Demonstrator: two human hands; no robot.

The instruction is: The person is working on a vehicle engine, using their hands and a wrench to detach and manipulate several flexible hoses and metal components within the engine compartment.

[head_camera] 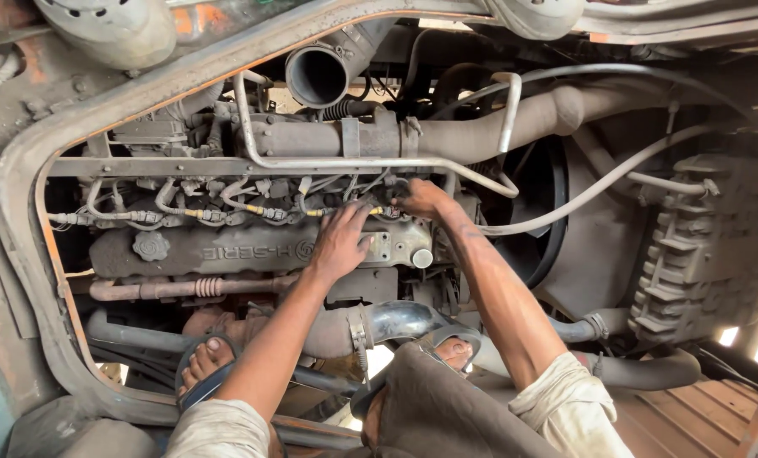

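Head view: a person's left hand (pixel 341 242) lies flat, fingers released, on the dusty valve cover (pixel 252 248); at two o'clock, the right hand (pixel 421 199) pinches a fuel-line fitting (pixel 389 209), its fingertips partly hidden.

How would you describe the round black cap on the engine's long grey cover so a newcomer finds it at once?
Start at the long grey ribbed engine cover lying across the middle of the bay. Follow it to its left end, away from the left hand resting on it. There sits the round black scalloped filler cap, the only dark knob-shaped part on that cover.
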